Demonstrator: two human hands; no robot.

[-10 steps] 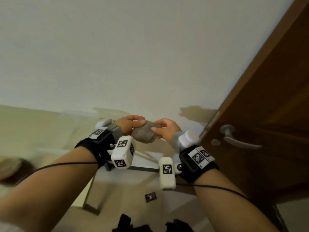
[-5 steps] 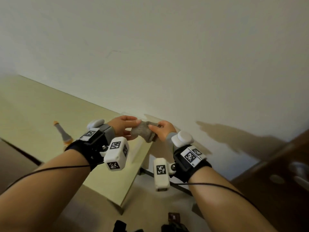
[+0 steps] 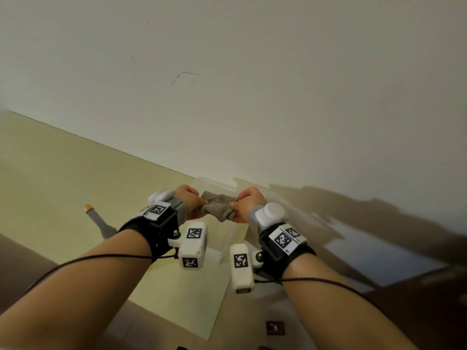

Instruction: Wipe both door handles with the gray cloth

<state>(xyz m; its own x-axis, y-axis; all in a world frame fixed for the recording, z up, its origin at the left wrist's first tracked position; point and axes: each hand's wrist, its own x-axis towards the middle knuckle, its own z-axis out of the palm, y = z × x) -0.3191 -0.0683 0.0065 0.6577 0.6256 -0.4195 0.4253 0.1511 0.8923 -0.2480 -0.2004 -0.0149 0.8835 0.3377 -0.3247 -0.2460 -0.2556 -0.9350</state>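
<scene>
Head view showed the cloth at center, stretched between the left hand at 9 o'clock and right hand at 3 o'clock, each grip pinching an end. It looked soft, light and limp; best bunched in one palm.

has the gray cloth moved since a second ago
Yes. The gray cloth, pinched by the left hand and right hand, was beside the door handle; it is now over the table corner.
</scene>
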